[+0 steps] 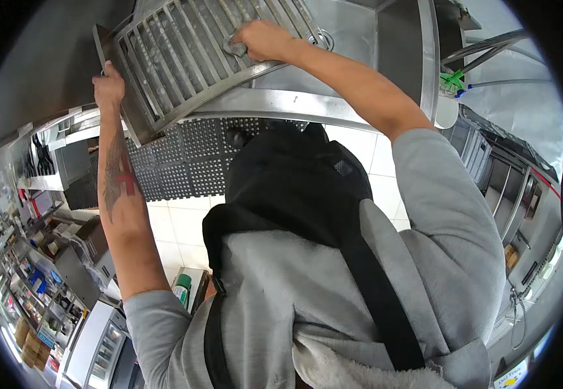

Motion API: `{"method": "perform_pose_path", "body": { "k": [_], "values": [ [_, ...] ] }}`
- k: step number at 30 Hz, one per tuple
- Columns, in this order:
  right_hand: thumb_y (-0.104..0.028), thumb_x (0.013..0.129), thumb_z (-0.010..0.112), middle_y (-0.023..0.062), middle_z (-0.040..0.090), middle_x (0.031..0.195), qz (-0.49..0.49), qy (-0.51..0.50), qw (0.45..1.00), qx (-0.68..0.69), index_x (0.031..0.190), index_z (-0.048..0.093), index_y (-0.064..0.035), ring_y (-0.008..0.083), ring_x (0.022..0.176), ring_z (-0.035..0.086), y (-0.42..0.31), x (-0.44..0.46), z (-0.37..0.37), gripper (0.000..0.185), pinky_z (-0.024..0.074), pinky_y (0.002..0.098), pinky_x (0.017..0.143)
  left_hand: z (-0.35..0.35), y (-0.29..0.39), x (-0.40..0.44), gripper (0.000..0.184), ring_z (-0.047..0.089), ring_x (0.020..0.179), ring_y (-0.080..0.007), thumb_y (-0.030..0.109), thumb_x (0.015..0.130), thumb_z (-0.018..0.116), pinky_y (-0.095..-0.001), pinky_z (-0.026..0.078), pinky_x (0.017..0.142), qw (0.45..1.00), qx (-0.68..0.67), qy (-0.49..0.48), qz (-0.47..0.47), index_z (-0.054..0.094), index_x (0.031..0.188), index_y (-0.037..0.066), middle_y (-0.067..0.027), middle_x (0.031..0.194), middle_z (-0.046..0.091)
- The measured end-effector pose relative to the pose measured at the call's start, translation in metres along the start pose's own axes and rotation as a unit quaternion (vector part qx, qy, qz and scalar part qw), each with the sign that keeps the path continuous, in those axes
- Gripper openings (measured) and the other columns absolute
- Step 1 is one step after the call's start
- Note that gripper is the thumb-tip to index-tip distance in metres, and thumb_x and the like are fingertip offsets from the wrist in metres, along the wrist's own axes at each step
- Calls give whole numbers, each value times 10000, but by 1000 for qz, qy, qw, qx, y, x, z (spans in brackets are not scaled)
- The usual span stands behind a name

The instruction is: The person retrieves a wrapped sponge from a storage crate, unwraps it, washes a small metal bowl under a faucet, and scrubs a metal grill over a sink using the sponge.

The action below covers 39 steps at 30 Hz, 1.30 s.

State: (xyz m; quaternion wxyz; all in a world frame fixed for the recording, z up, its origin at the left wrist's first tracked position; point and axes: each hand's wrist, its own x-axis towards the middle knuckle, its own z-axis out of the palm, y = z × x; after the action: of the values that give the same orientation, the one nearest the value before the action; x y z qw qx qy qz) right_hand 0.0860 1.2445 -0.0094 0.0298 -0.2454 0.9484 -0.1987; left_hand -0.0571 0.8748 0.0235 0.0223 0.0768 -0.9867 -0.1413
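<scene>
A slatted metal grate (173, 54) in a wide frame leans at a tilt over the front of a steel sink (353, 32). My left hand (108, 85) is closed round the left edge of its frame. On the grate's right part, my right hand (265, 40) presses a small grey scouring pad (234, 47) against the slats, fingers bunched over it. The slats look streaked and wet in places. Right of that hand, the sink's drain (324, 40) is partly visible.
Below the sink lies a black perforated rubber mat (184, 159) on white floor tiles. Hoses (489, 52) and a green item (452, 80) are at the right. Crowded shelves (48, 279) stand at left, and a green-labelled can (182, 285) is near my left elbow.
</scene>
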Motion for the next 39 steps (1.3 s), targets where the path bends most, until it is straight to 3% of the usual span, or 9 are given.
{"method": "perform_pose_path", "body": {
  "k": [8, 10, 23, 26, 29, 31, 33, 36, 39],
  "values": [
    [14, 701, 578, 147, 697, 1015, -30, 6, 999, 8, 1061, 718, -116, 352, 994, 648, 0, 5, -8, 407, 533, 442, 843, -4, 7, -6, 859, 551, 1144, -481, 596, 947, 344, -457, 439, 983, 1000, -6, 7, -1, 378, 1189, -227, -405, 1163, 551],
    [39, 678, 612, 90, 659, 1105, -3, -124, 992, 9, 1079, 709, -109, 317, 1060, 617, -10, -6, -7, 439, 514, 416, 889, -6, 8, -5, 861, 553, 1145, -476, 598, 947, 342, -455, 440, 983, 1000, -4, 11, 4, 374, 1188, -228, -406, 1159, 552],
    [14, 663, 625, 88, 677, 1047, -19, -48, 998, 27, 1063, 706, -111, 320, 1026, 628, 7, -9, -2, 427, 514, 411, 873, -7, 8, -5, 837, 572, 1105, -485, 569, 964, 329, -454, 461, 953, 1000, 2, 13, 17, 368, 1174, -240, -415, 1123, 561],
    [-82, 724, 677, 116, 686, 1057, -58, -173, 983, -8, 1115, 695, -132, 334, 993, 640, 27, 5, -45, 395, 514, 408, 865, -6, 12, -7, 827, 566, 1118, -483, 569, 963, 339, -457, 454, 962, 1000, -2, 14, 18, 382, 1184, -227, -410, 1138, 559],
    [-253, 751, 729, 184, 692, 1025, 87, -28, 990, 110, 1136, 669, -88, 352, 970, 655, 38, 24, -64, 423, 517, 432, 821, 14, -10, 8, 784, 572, 1112, -467, 555, 957, 375, -466, 454, 953, 999, 31, 25, 35, 407, 1203, -189, -390, 1127, 573],
    [-330, 766, 749, 190, 695, 1021, 120, 147, 966, 177, 1150, 663, -92, 333, 951, 666, 51, 40, -51, 460, 519, 408, 810, 1, -9, -3, 747, 581, 1099, -453, 543, 951, 410, -476, 457, 939, 995, 63, 44, 61, 425, 1223, -153, -369, 1111, 590],
    [-315, 777, 768, 127, 660, 1134, 207, 143, 900, 356, 1229, 619, -130, 291, 987, 642, 28, 33, -56, 510, 524, 380, 815, -43, 53, -58, 636, 582, 1071, -400, 488, 931, 488, -484, 459, 905, 929, 155, 288, 172, 457, 1282, -41, -298, 1106, 611],
    [-197, 846, 716, 51, 573, 1221, 265, 97, 757, 590, 1239, 601, -160, 237, 1095, 550, -17, 26, -73, 412, 471, 366, 860, -55, 103, -99, 549, 557, 1112, -355, 437, 901, 574, -487, 430, 949, 961, -98, 117, 230, 561, 1252, 15, -201, 1212, 593],
    [9, 818, 586, 70, 530, 1329, 135, 118, 726, 664, 1275, 566, -151, 240, 1169, 534, -40, 31, -61, 484, 485, 383, 924, -43, 133, -141, 636, 515, 1210, -389, 408, 818, 700, -467, 414, 1022, 962, -137, -43, 231, 543, 1275, -6, -229, 1276, 560]
  ]
}}
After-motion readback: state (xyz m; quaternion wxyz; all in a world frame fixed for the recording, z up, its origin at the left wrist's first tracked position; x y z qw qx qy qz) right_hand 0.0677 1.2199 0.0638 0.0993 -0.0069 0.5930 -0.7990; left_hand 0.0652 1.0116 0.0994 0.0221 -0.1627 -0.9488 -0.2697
